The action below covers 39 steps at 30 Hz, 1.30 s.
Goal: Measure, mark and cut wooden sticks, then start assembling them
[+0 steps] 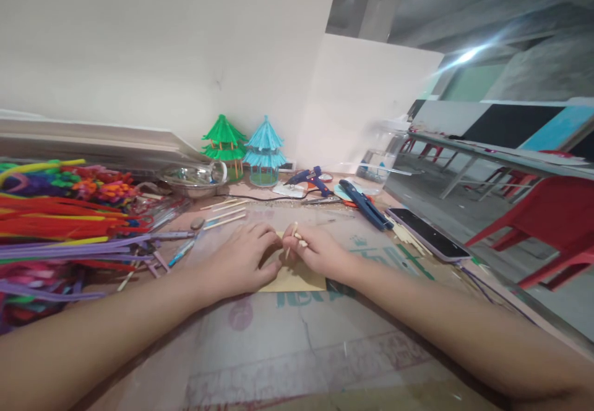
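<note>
My right hand (312, 251) is closed around several short pale wooden sticks (299, 238), whose ends poke out between the fingers. Beneath both hands lies a yellow board (297, 282), partly covered by them. My left hand (248, 257) rests at the board's left side, thumb and fingers apart, with nothing visible in it. More pale sticks (224, 217) lie just beyond the left hand. The fingertips of the right hand partly hide what they grip.
Colourful pipe cleaners (69, 213) heap up at left, near a metal bowl (192, 179). Behind stand a green pagoda model (223, 145) and a blue one (265, 148). A glue gun (313, 180), blue stapler (364, 205) and phone (427, 233) lie at right.
</note>
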Tool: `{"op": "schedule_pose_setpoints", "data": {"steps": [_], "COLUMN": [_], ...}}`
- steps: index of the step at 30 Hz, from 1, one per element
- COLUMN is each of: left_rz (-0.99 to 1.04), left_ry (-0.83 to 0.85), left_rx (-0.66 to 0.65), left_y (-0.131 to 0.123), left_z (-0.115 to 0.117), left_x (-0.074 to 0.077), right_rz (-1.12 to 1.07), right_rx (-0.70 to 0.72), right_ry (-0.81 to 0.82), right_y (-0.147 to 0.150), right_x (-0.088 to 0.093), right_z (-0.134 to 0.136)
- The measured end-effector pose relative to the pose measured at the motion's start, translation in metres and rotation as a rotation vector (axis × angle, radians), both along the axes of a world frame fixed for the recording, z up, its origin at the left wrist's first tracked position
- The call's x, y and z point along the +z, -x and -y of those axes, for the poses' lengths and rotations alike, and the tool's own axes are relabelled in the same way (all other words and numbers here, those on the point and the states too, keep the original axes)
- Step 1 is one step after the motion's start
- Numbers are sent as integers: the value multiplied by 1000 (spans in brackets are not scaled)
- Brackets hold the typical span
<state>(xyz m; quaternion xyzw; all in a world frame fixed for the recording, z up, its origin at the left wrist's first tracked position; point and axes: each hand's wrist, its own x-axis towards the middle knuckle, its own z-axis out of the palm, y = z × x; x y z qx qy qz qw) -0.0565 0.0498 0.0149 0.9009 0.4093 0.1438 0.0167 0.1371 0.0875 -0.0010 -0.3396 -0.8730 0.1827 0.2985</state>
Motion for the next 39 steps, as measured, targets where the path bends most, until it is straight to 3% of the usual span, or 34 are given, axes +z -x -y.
{"op": "schedule_pose_setpoints", "data": {"steps": [5,11,16,22,28,34,39], "left_rz": [-8,-13,-12,-2,5,1,-4], "left_ry": [11,7,3,-19,-21,-16,-15], "left_rx": [21,17,22,1,12,-3,17], "left_y": [0,-1,-1,0,1,0,0], "left_z": [0,0,-1,-1,-1,-2,-1], "left_x": [0,0,-1,-3,-4,-3,-2], "right_rz": [-37,-13,-43,-3,-9,36,24], "right_rx": [-127,-6,-96,5,-81,32,-59], "right_ry": [-25,11,-13,14,-16,1,-40], "right_y": [-3,-1,-4,-1,-2,1,-2], "right_x": [0,1,0,1,1,2,3], "right_z": [-11,-1,-8,2,-6,5,-4]}}
